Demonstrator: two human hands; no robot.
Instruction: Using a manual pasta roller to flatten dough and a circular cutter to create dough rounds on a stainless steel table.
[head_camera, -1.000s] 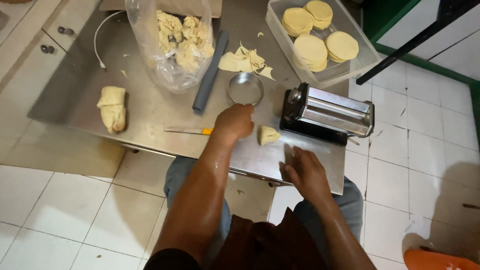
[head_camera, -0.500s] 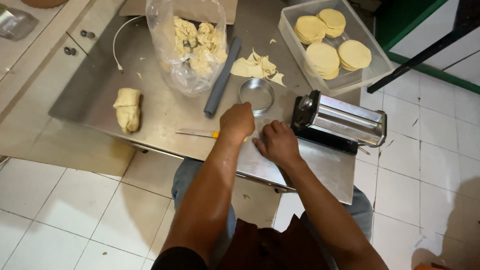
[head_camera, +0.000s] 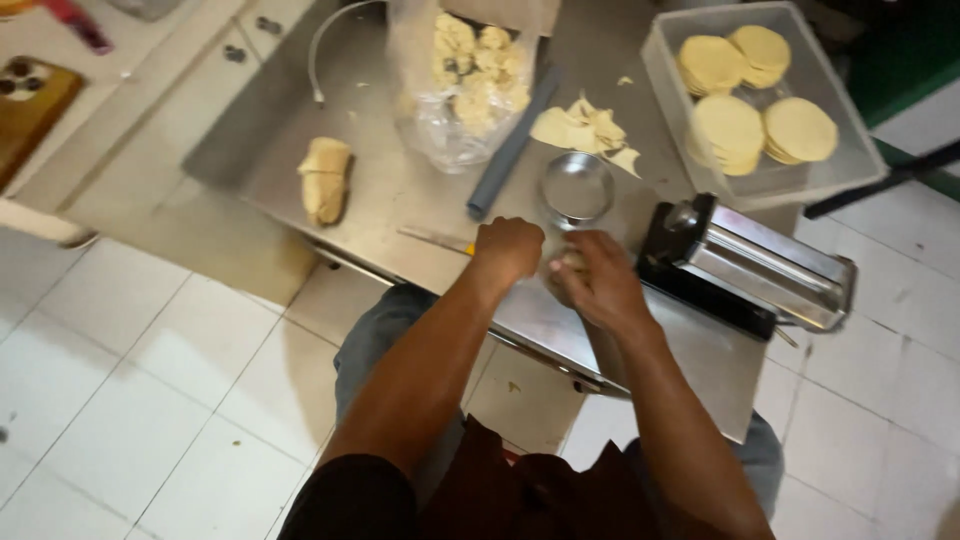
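Both hands meet on the steel table (head_camera: 380, 190): the right hand (head_camera: 598, 282) curls around a small dough lump (head_camera: 570, 264), gripping it, while the left hand (head_camera: 508, 248) is fisted beside it. Just beyond the knuckles sits a round metal cutter (head_camera: 577, 188); right of them, a pasta roller (head_camera: 760, 262).

clear plastic bag (head_camera: 462, 85) — table's far edge

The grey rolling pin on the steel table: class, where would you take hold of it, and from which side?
Grip the rolling pin at its near end, reaching from above. It lies flat and slanted; that end points toward the left hand with bare table around it. The far end lies beside the plastic bag of dough.
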